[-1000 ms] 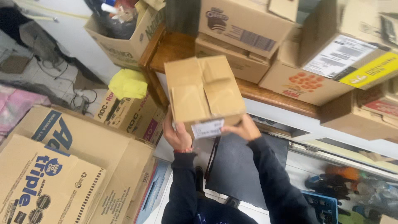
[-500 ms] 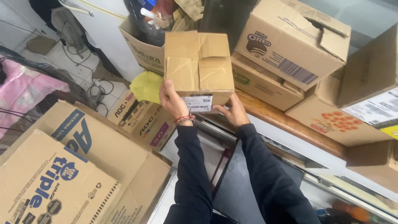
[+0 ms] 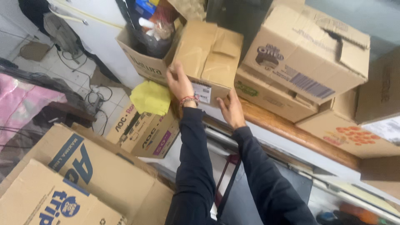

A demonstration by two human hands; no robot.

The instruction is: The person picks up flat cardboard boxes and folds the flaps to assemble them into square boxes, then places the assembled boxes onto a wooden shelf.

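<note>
A closed brown cardboard box (image 3: 208, 54) with a white label on its near side sits on the wooden ledge (image 3: 287, 125), between an open box and a stack of boxes. My left hand (image 3: 180, 81), with a red wrist band, grips the box's left near edge. Lower down, my right hand (image 3: 231, 109) presses against its right near corner. Both arms wear dark sleeves.
An open box (image 3: 143, 62) full of packets stands left of the held box. A large labelled box (image 3: 308, 50) tops a stack on the right. A yellow cloth (image 3: 151, 98) lies on cartons below. Big flat cartons (image 3: 83, 175) fill the lower left; cables trail over the floor.
The box has moved away from me, up onto the ledge between the other boxes. My hands have slid to its near edge and my arms are stretched out further.
</note>
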